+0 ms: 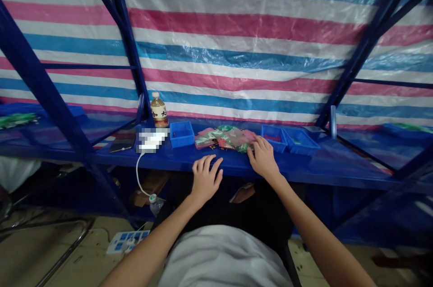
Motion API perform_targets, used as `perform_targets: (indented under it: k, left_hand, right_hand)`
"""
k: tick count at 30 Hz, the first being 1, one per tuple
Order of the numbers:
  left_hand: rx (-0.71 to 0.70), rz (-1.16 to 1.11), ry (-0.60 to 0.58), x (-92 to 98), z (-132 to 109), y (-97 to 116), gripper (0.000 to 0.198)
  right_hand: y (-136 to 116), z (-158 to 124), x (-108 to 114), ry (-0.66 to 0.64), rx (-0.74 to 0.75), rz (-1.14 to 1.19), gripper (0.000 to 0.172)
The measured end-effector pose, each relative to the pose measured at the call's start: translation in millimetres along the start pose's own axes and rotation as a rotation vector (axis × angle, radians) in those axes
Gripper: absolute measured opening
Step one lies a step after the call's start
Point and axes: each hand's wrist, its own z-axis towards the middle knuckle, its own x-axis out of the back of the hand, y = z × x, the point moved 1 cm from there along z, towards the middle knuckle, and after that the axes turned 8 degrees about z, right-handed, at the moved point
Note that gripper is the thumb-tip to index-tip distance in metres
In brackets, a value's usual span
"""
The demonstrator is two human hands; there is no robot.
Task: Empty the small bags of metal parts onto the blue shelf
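A pile of small pink and green plastic-looking pieces (225, 137) lies on the blue shelf (182, 156) in front of me. My right hand (264, 156) is at the right end of this pile, its fingers apart and touching or just over the outer pieces. At the shelf's front edge is my left hand (205, 174), fingers spread, a little short of the pile and holding nothing. Whether my right fingertips pinch any piece cannot be made out.
Blue bins stand on both sides of the pile: one on the left (181, 134), two on the right, a nearer-to-pile bin (280, 146) and an outer bin (304, 149). A drink bottle (158, 111) and white cable (137, 172) are at left. Blue posts (126, 30) frame the shelf.
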Motion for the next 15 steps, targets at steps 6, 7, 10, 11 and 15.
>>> perform_targets:
  k: [6, 7, 10, 11, 15]
  left_hand:
    - [0.003, -0.008, -0.005, -0.1, 0, 1, 0.039]
    - [0.006, -0.010, -0.007, -0.2, 0, 1, 0.039]
    - [0.007, -0.008, -0.016, -0.6, -1, 0, 0.039]
    - [0.006, -0.006, -0.020, -0.7, -1, 0, 0.039]
    - [0.009, 0.005, -0.020, -0.9, -1, 0, 0.039]
  right_hand:
    - [10, 3, -7, -0.107, -0.009, 0.066, 0.045]
    - [10, 4, -8, -0.121, -0.017, 0.067, 0.047]
    - [12, 6, -11, -0.153, -0.056, 0.066, 0.050]
    - [12, 6, -11, -0.160, -0.069, 0.069, 0.050]
    - [10, 5, -8, -0.123, -0.061, 0.116, 0.047]
